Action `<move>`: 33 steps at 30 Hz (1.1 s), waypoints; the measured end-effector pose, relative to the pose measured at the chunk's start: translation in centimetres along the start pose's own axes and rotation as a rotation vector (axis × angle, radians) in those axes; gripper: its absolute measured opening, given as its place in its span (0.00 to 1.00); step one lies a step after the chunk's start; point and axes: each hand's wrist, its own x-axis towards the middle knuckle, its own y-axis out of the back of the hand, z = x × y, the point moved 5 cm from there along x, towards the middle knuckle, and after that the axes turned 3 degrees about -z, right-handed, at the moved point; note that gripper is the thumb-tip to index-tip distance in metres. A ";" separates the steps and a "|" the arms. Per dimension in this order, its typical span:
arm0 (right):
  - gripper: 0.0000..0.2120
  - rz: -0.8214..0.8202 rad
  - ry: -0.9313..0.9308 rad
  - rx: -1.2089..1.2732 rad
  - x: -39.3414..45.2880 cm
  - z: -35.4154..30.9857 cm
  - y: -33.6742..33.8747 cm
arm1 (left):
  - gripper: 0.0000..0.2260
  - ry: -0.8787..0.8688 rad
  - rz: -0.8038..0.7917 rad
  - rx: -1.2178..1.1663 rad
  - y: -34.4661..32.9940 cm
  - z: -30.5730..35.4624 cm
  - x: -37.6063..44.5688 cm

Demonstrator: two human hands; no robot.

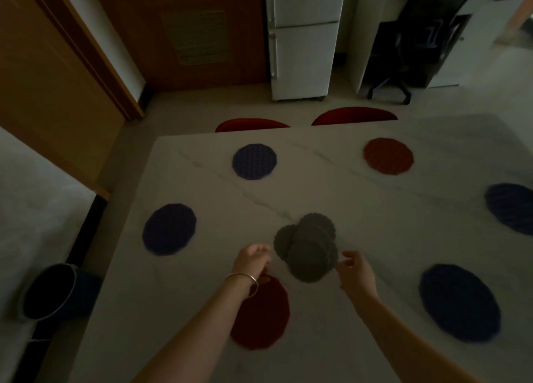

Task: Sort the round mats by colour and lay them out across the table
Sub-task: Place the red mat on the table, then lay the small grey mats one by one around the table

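Because the room is dim and the picture is a little blurred, colours and fine edges are hard to read. Both forearms enter from the bottom edge, where they are cut off. The left hand (pixel 251 260) wears a thin bangle (pixel 241 282) at the wrist; its fingers are curled, and I cannot tell if they pinch anything. This arm hides part of the near red mat (pixel 266 322) under it. The right hand (pixel 356 271) has its fingertips bent together just beside the edge of the grey mats (pixel 307 247), touching or almost touching; I cannot tell if it pinches one. The grey mats lie in an overlapping heap between the 2 hands, near the middle of the table (pixel 360 209); their number is not clear, perhaps 4 or 5.

To the right near side lies a large dark blue mat (pixel 458 302). On the left lies a purple-blue mat (pixel 169 229). Farther right, another blue mat (pixel 510 211) is cut by the frame edge. At the far side lie a smaller blue mat (pixel 254 161) and a red mat (pixel 388 156), well apart.

Behind the far table edge 2 red chair backs (pixel 354 116) show only their tops. On the floor at left stands a dark bin (pixel 50 291). Beyond are a white fridge (pixel 305 36), a wooden door (pixel 196 30) and a black office chair (pixel 415 45).
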 end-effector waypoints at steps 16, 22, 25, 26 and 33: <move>0.21 -0.314 0.178 -0.210 8.5 -4.4 -0.1 | 0.26 0.024 0.363 0.191 -4.9 3.0 3.7; 0.20 -0.401 0.346 -0.512 6.7 -4.1 -1.2 | 0.21 0.029 0.349 0.149 -5.2 2.5 3.3; 0.22 -0.359 0.368 -0.621 6.0 -4.1 -1.7 | 0.20 0.035 0.328 0.084 -5.5 2.4 3.2; 0.22 -0.333 0.368 -0.645 5.8 -4.1 -1.9 | 0.19 0.032 0.324 0.075 -5.4 2.3 3.2; 0.16 -0.217 0.396 -0.726 5.2 -4.5 -2.0 | 0.15 0.013 0.322 -0.069 -4.6 1.7 2.7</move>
